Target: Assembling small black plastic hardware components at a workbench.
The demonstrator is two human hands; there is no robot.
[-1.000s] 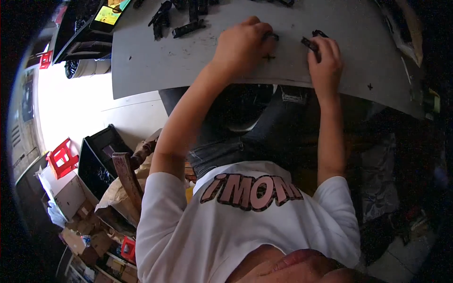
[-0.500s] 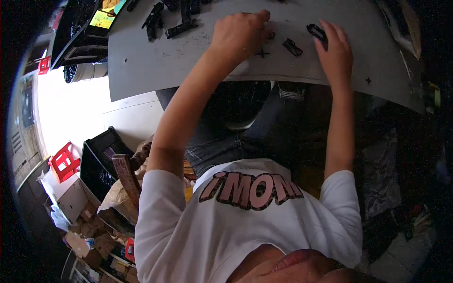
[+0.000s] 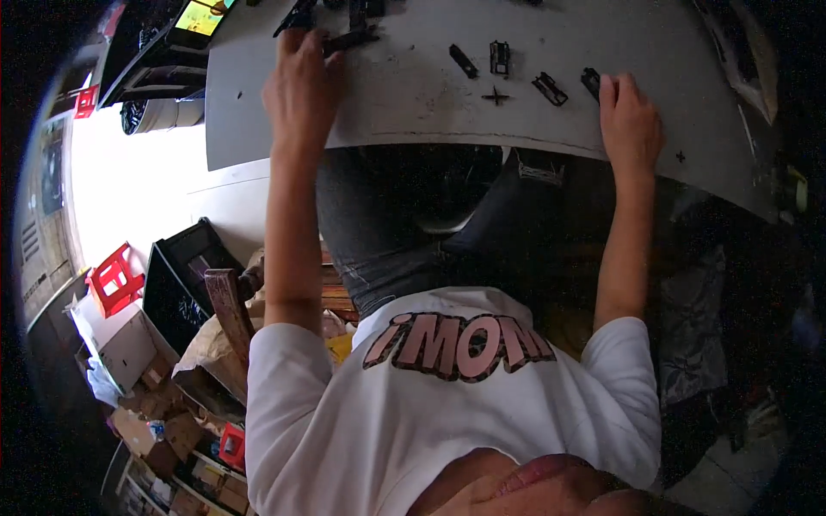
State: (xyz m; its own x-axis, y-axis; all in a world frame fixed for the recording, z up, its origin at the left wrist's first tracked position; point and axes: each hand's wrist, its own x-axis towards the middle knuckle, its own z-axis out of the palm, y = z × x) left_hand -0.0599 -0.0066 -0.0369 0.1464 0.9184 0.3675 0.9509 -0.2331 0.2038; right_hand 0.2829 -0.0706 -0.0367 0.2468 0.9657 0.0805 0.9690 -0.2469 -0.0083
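Black part (image 3: 351, 39): far left of grey surface (image 3: 413, 95), under left fingertips.
Left hand (image 3: 301, 86): curled, pinching it.
Right hand (image 3: 631, 120): flat, open, beside small clips (image 3: 548, 88).
Tip: probably lift slowly, sparing nearby pieces.

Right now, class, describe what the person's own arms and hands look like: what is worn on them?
Both forearms are bare. The left hand and right hand wear no gloves; no rings or watch are visible. Short white T-shirt sleeves end above the elbows.
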